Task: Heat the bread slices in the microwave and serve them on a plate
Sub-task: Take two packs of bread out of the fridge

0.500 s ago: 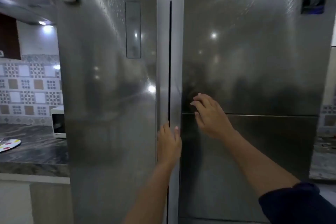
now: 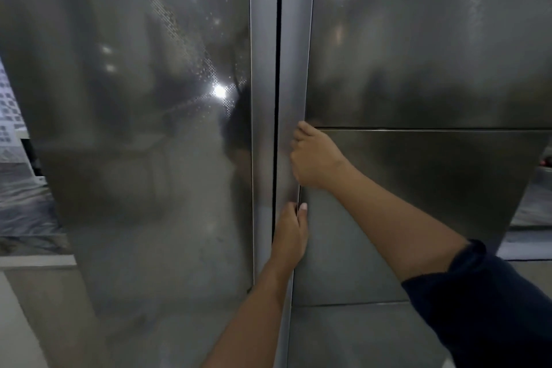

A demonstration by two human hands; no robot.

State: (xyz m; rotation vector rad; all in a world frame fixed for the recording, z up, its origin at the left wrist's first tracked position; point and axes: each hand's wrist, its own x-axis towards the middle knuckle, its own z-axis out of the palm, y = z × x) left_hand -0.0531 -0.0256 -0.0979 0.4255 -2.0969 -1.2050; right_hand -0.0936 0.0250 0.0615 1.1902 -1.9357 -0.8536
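Now gripping edge strip of tall grey steel fridge door (image 2: 418, 188) with right hand (image 2: 316, 158), shifted off door face half a second back; curling left hand (image 2: 291, 233) round same strip just below. Not opened yet. No bread slices visible, presumably inside.

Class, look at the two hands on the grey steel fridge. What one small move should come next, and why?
Probably pull the grey steel fridge's right-hand door toward the body. The right hand and left hand both hook its inner edge, the door looks shut beside the left-hand door, and no bread is in view.
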